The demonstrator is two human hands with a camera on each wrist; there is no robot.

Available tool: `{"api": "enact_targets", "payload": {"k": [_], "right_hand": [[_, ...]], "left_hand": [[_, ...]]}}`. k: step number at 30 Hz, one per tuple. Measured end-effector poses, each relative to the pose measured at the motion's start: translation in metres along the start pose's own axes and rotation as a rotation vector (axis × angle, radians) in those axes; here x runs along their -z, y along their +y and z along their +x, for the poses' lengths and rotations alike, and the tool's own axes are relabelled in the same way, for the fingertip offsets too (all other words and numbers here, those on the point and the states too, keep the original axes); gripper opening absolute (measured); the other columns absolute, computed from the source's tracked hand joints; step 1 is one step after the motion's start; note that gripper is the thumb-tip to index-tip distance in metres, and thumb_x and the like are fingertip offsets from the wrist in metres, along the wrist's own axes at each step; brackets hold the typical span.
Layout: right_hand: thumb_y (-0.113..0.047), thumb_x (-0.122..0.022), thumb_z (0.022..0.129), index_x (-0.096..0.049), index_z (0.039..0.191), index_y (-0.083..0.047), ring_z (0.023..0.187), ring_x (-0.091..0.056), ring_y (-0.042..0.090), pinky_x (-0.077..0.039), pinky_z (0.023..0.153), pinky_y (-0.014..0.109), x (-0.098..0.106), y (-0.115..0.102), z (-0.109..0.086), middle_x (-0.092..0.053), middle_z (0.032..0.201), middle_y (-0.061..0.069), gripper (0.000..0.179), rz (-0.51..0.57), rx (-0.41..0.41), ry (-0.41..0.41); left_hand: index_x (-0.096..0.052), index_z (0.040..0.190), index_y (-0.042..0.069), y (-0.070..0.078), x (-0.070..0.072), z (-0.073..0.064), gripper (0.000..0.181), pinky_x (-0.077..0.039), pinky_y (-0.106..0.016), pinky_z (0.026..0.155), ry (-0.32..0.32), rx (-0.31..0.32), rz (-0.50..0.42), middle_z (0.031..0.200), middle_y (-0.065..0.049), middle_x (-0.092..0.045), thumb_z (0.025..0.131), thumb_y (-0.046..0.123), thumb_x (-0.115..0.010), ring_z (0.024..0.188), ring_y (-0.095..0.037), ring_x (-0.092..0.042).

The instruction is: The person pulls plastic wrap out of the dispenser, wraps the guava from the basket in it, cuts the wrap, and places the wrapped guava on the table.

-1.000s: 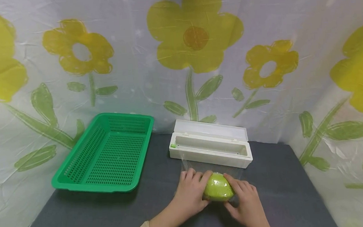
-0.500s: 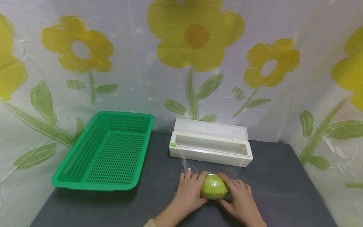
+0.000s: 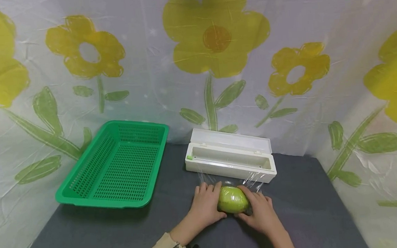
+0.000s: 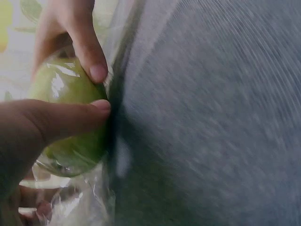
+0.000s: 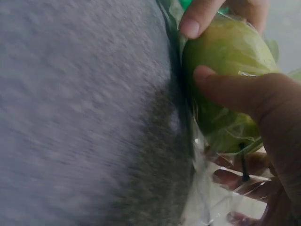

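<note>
A rounded green fruit (image 3: pixel 232 199) under shiny cling film lies on the dark tabletop, held between both hands. My left hand (image 3: pixel 205 206) grips its left side, and the thumb presses low on the near side in the left wrist view. From the right, my right hand (image 3: pixel 258 212) grips it, fingers curled over the far side. A thin dark stem (image 5: pixel 243 162) pokes out at one end in the right wrist view. Loose cling film (image 3: pixel 252 178) spreads behind the fruit towards the white box and bunches under the fingers. The fruit's underside is hidden.
A long white dispenser box (image 3: pixel 229 168) stands behind the hands, its lid (image 3: pixel 230 139) raised and a small green piece (image 3: pixel 189 157) at its left end. To the left sits a green perforated basket (image 3: pixel 63 200). A flowered curtain (image 3: pixel 147 85) closes off the back and sides.
Both hands have shifted slightly left and away from me with the fruit. The fruit has turned a little between them, and the film at right now shows bunched, bright folds.
</note>
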State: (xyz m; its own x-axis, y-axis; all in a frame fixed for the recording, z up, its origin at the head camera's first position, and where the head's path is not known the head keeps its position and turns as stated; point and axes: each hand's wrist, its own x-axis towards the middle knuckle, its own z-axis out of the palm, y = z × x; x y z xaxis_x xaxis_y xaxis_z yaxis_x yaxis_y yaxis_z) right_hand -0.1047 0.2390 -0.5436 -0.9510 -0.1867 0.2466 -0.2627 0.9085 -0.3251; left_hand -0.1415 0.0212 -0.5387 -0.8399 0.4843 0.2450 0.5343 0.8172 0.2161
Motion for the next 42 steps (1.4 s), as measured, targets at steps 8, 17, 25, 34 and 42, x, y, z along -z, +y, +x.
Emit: {"api": "enact_targets", "payload": {"k": [8,17,25,34,42], "right_hand": [[-0.047,-0.092,0.077,-0.056,0.15,-0.018,0.102,-0.062,0.029,-0.043,0.094,0.069,0.007,0.004,0.011,-0.076,0.116,0.007,0.086,0.0,-0.015,-0.084],[-0.054,-0.086,0.081,-0.049,0.159,-0.011,0.109,-0.061,0.035,-0.041,0.1,0.07,0.002,0.002,0.013,-0.076,0.116,0.013,0.096,-0.06,-0.066,-0.081],[-0.043,-0.103,0.064,-0.055,0.152,-0.013,0.128,-0.055,0.044,-0.038,0.1,0.073,0.01,-0.004,0.011,-0.062,0.138,0.018,0.105,-0.017,0.004,0.133],[-0.014,-0.106,0.061,-0.06,0.143,-0.014,0.129,-0.058,0.038,-0.038,0.103,0.069,-0.005,-0.012,0.022,-0.061,0.139,0.014,0.094,-0.007,0.093,0.164],[-0.006,-0.1,0.067,-0.059,0.142,-0.009,0.118,-0.061,0.043,-0.041,0.096,0.068,-0.006,-0.006,0.033,-0.062,0.134,0.018,0.086,-0.038,0.115,0.178]], "left_hand": [[-0.049,0.157,0.02,0.011,-0.001,0.009,0.109,-0.043,-0.048,0.106,0.037,-0.116,0.094,0.143,-0.004,-0.059,0.067,0.061,-0.097,0.132,-0.029,-0.05],[-0.06,0.143,0.024,0.009,-0.003,0.023,0.086,-0.044,-0.044,0.103,0.087,-0.174,0.183,0.132,0.001,-0.064,0.07,0.048,-0.099,0.124,-0.025,-0.054],[-0.061,0.144,0.022,0.003,0.003,0.038,0.085,-0.046,-0.046,0.097,0.005,-0.13,0.086,0.131,0.0,-0.067,0.072,0.048,-0.098,0.115,-0.026,-0.053],[-0.059,0.148,0.021,-0.004,0.008,0.052,0.083,-0.042,-0.047,0.097,-0.126,-0.074,0.006,0.137,-0.001,-0.067,0.078,0.045,-0.095,0.116,-0.027,-0.051],[-0.051,0.152,0.013,-0.007,0.008,0.052,0.093,-0.042,-0.051,0.107,-0.102,-0.03,-0.05,0.142,-0.008,-0.062,0.076,0.04,-0.097,0.132,-0.033,-0.045]]}}
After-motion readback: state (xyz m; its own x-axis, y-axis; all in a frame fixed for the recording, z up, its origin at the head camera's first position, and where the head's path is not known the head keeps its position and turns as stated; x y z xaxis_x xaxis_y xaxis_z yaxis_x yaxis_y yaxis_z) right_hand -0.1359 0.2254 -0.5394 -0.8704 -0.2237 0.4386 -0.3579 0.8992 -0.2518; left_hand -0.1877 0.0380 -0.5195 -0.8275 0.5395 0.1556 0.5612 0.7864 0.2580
